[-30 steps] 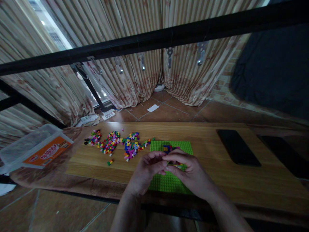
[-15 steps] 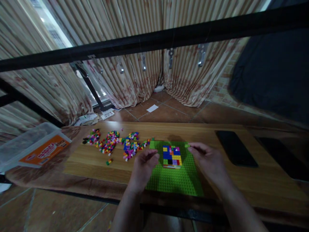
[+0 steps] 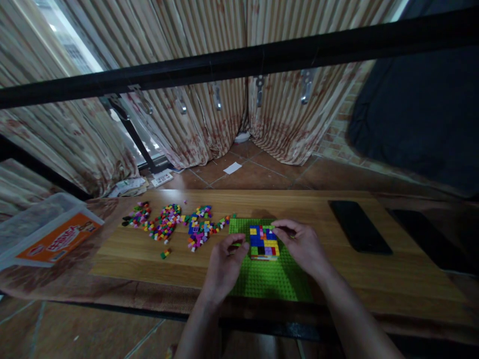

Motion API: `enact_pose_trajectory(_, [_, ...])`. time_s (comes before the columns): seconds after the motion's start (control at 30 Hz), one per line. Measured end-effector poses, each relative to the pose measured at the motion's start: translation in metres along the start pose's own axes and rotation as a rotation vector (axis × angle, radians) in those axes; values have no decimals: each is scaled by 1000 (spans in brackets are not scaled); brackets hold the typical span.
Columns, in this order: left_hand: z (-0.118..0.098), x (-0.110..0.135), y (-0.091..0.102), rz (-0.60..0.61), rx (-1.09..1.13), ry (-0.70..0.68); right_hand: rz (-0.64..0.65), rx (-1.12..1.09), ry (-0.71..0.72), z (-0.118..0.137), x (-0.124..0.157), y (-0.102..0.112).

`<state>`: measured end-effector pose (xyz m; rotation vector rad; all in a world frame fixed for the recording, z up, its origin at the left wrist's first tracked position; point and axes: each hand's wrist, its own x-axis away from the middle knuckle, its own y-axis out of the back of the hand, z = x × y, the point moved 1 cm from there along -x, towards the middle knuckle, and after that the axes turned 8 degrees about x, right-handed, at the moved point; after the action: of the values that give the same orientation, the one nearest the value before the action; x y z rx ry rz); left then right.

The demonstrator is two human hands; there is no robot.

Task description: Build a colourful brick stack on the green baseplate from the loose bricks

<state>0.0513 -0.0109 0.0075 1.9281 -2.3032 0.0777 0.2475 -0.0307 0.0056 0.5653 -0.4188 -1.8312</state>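
Note:
A block of stacked toy bricks, multicoloured on top, stands on a green baseplate. My right hand reaches over its far right corner, thumb and fingers pinched on a small light green brick that is mostly covered by the fingertips. Whether that brick touches the stack, I cannot tell. Just left of the stack is my left hand, fingers curved and a gap between thumb and forefinger, with nothing visible in it.
Loose bricks lie in piles on the wooden board. A clear plastic box with an orange label stands at the far left. A black phone lies on the right, a second dark flat object beyond it. A black bar crosses above.
My right hand has moved left with the light green brick, from the baseplate's far right edge to the stack's corner. My left hand stays beside the stack. The view has shifted slightly.

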Motion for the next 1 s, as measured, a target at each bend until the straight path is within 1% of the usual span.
enact_pose_trajectory(0.27, [0, 2, -4, 42, 20, 4, 34, -50, -32, -4, -2, -2])
enact_pose_trajectory(0.4, [-2, 4, -8, 89, 31, -5, 21, -107, -71, -4, -3, -4])
enact_pose_trajectory(0.5, [-1, 5, -8, 100, 36, -14, 5, -135, -103, -2, -3, -5])
enact_pose_trajectory(0.7, [4, 5, -10, 66, 16, -30, -7, -151, -129, 0, -6, -4])
enact_pose_trajectory(0.83, [4, 5, -11, 30, -19, -2, 14, -103, -83, -1, -7, -3])
enact_pose_trajectory(1.0, [-3, 7, -13, 16, -26, 16, 32, -3, -44, 2, -7, -3])
